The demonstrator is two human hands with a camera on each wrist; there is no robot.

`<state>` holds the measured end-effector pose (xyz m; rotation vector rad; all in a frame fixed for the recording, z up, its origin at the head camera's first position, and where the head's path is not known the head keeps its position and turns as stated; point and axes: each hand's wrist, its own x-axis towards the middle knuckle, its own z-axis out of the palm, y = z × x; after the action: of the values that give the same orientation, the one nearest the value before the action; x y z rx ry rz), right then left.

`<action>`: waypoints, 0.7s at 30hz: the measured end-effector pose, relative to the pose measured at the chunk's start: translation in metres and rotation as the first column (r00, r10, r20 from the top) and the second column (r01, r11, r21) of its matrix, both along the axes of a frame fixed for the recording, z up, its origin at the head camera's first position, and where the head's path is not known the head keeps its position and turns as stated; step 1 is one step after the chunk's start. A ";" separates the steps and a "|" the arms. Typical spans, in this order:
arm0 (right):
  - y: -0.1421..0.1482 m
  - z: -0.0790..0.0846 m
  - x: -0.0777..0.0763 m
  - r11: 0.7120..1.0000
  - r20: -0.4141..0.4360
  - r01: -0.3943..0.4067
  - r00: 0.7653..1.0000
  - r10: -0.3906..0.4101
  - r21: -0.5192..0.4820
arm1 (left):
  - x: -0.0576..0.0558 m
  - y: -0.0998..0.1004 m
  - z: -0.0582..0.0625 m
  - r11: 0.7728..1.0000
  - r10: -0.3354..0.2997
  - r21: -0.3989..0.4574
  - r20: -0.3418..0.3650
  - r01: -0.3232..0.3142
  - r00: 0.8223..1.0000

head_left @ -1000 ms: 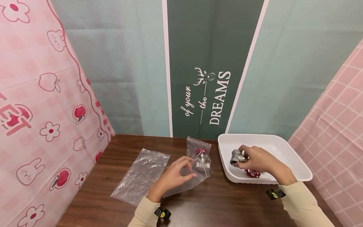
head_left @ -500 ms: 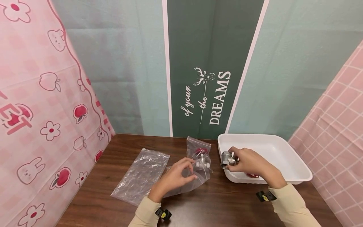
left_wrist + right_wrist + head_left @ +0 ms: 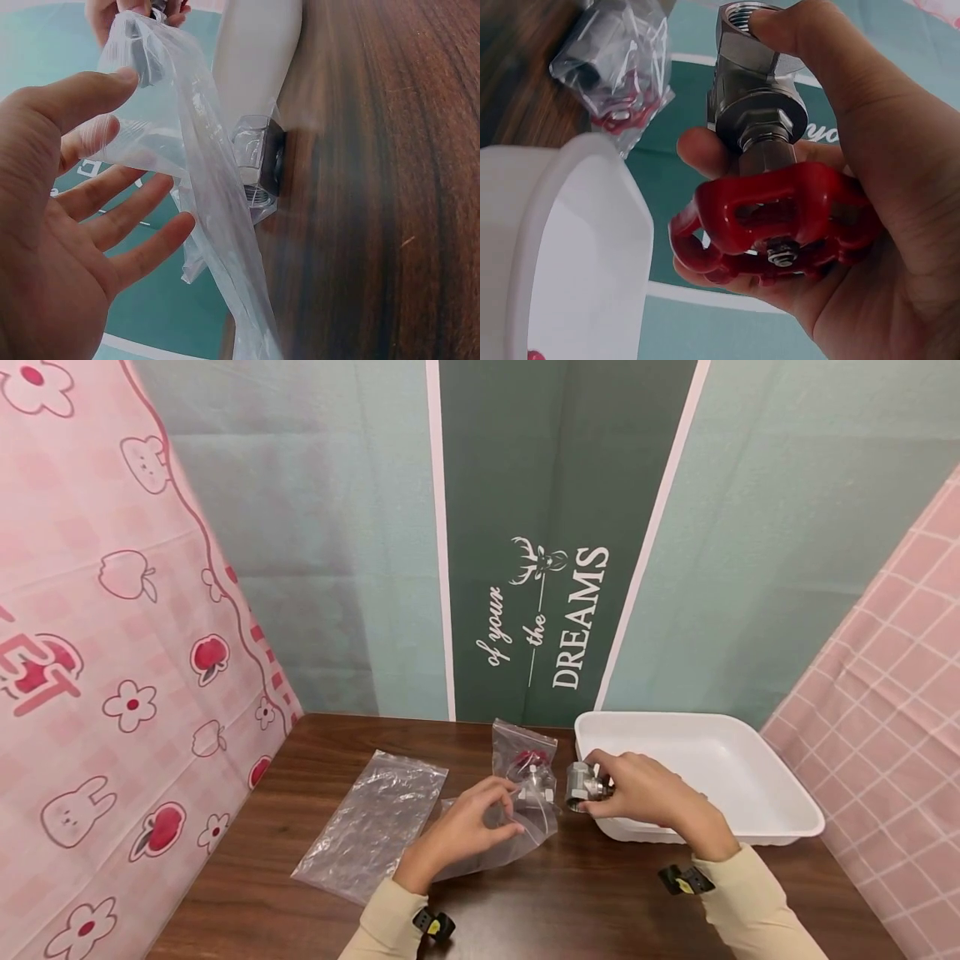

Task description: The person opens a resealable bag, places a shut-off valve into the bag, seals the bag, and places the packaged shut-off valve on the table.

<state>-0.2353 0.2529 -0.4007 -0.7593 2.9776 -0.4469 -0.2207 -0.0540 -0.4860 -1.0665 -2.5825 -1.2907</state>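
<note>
My right hand (image 3: 645, 789) grips a metal valve (image 3: 581, 785) by its stem and red handwheel (image 3: 780, 217), the thumb along the metal body. The valve overlaps the white tray's left rim in the head view. My left hand (image 3: 468, 822) has thumb and index finger apart at the raised mouth of a clear zip bag (image 3: 217, 195), plastic film stretched between them. Its other fingers (image 3: 150, 255) are spread beside the film. Just behind that bag a second valve (image 3: 534, 785) with a red handwheel lies inside clear plastic on the table.
A white tray (image 3: 750, 777) stands on the right of the brown table (image 3: 540, 910), with a bit of something red (image 3: 536, 355) inside. One flat clear bag (image 3: 375, 827) lies on the left. Cloth backdrops (image 3: 345, 568) rise behind and at both sides.
My right hand has carried the valve leftward from over the tray to its left rim, nearer the bag. The left hand and the bag have hardly moved.
</note>
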 end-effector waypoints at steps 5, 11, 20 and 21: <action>-0.009 0.000 0.001 0.999 -0.029 -0.036 0.999 0.036 -0.011 | -0.001 0.000 -0.001 1.000 0.006 0.000 -0.003 -0.006 1.000; -0.021 -0.001 0.004 0.993 -0.081 -0.117 0.990 0.115 -0.021 | -0.001 -0.001 0.000 1.000 0.020 -0.005 -0.004 -0.020 1.000; -0.035 -0.010 0.007 0.987 -0.103 -0.158 0.982 0.158 0.003 | 0.001 -0.001 0.001 1.000 0.018 0.000 0.021 -0.018 1.000; -0.036 -0.011 0.008 0.988 -0.100 -0.157 0.982 0.157 0.005 | 0.001 -0.002 0.001 1.000 0.016 0.001 0.018 -0.016 1.000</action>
<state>-0.2278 0.2167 -0.4117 -1.0380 2.9763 -0.4168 -0.2200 -0.0556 -0.4850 -1.0361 -2.5972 -1.3039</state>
